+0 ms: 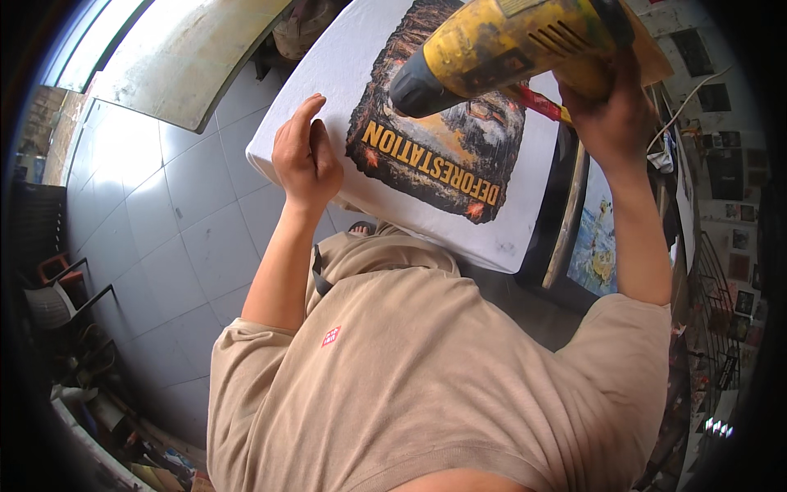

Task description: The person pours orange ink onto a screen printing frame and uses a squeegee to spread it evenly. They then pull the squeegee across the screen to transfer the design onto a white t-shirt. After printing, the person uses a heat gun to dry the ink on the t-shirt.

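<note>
My right hand (602, 111) is wrapped round the grip of a worn yellow heat gun (516, 49). Its black nozzle (422, 86) points down and left over a dark, fiery-coloured print (434, 164) on white fabric (328, 115). The fabric, which looks like a T-shirt, lies flat over a board with rounded corners. At the left edge of this fabric is my left hand (307, 156), fingers loosely bent and thumb apart, with nothing in it. Whether it touches the cloth I cannot tell. A red and yellow strip (541, 105) shows beneath the heat gun, partly hidden.
A pale panel (180, 57) juts in at the upper left above grey floor tiles (156, 254). Right of the board is a colourful picture panel (598, 238). A wire rack (721, 320) and a pale cable (684, 102) are farther right. Clutter (106, 410) fills the lower left.
</note>
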`<state>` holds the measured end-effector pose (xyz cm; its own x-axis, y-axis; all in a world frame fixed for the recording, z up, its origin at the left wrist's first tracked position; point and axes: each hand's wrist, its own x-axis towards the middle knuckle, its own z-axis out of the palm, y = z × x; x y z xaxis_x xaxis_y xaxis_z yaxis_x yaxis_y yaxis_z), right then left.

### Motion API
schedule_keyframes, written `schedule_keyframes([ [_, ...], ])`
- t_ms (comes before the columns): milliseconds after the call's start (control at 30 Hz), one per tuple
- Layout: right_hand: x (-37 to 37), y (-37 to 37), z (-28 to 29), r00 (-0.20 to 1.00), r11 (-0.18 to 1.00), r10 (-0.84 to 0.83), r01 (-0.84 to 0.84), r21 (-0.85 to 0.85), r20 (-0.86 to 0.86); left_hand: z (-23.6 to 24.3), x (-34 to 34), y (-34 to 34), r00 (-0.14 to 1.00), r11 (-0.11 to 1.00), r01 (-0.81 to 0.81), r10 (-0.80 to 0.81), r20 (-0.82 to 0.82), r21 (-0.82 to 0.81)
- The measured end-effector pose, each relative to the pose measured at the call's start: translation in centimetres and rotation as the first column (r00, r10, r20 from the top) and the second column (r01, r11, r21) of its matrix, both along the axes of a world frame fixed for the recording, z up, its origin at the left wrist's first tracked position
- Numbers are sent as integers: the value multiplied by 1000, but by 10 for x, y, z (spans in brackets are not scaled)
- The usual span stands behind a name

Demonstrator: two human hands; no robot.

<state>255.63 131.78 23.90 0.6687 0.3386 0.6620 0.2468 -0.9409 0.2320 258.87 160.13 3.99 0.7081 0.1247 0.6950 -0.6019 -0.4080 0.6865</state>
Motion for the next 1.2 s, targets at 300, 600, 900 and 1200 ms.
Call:
schedule_keyframes([
  [300,-6,8,-9,999,999,28,-28,25,31,8,-5,0,999,995,-10,15,-47,100],
  [600,1,9,-16,989,992,121,-124,34,80,6,-4,-2,999,990,-27,29,-16,140],
  [900,1,16,-23,998,992,50,-54,110,32,3,-1,0,998,997,-10,15,-65,80],
  [1200,-3,15,-27,995,983,103,-99,158,-13,3,0,0,996,999,10,-5,-87,52],
])
